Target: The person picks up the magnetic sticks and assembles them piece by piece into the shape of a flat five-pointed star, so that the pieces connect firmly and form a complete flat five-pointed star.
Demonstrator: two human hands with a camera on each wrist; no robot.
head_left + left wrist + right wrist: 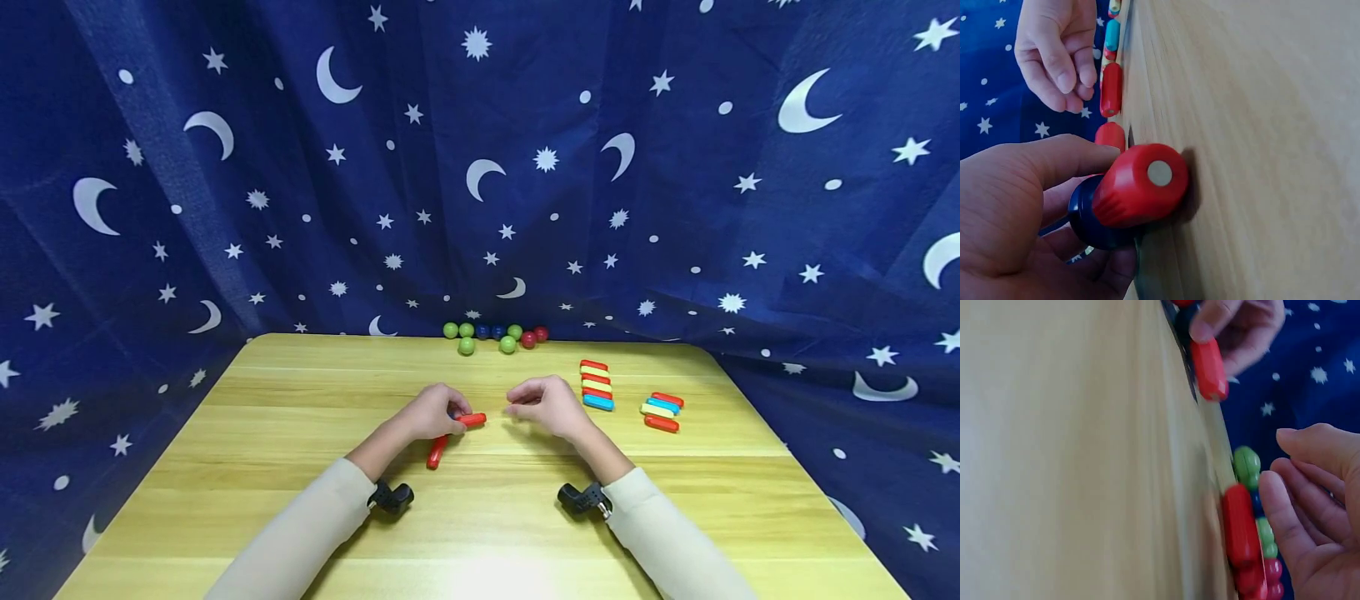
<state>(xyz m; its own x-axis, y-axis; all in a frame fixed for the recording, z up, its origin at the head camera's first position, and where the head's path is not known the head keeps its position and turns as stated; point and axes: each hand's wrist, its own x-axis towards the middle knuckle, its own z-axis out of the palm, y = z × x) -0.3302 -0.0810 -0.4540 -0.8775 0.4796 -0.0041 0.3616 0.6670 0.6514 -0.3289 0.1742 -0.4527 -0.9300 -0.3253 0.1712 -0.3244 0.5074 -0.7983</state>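
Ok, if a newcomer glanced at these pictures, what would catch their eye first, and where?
Probably the deep-blue curtain printed with white moons and stars, hanging behind the wooden table. Next, near the table's middle, the left hand pinching a red rod. Then the green, blue and red balls clustered at the far edge.

Glare on tbl, wrist pics blurry

This looks like a curtained booth: starry cloth behind a table.
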